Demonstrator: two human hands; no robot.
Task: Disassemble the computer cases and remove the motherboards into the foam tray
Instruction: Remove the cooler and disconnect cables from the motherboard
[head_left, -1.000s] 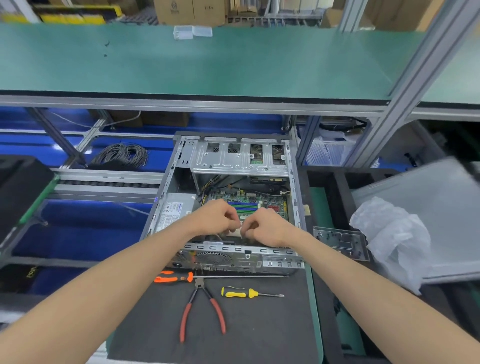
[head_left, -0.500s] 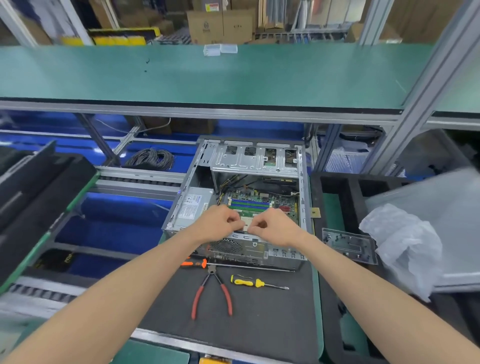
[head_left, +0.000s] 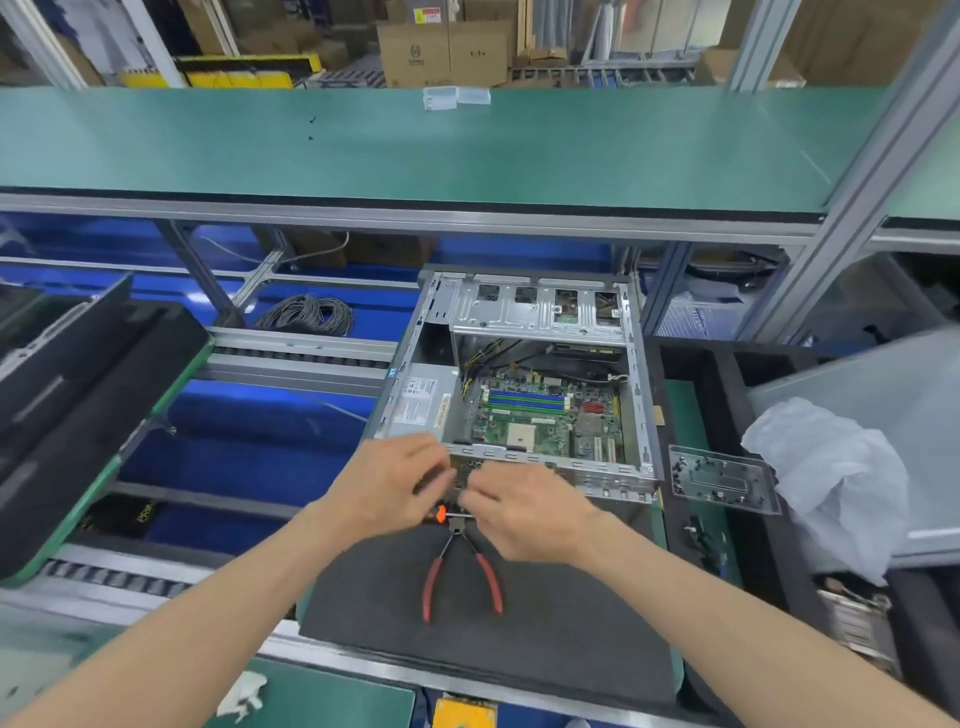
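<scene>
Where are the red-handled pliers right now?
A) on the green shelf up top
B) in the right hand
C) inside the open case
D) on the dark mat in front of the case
D: the pliers lie on the dark mat, nearer than the case, below both hands.

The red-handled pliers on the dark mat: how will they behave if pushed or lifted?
The pliers lie flat with spread handles, so they would probably slide, not roll. Metal jaws suggest stiffness and some weight. The red sleeves likely resist slipping.
</scene>
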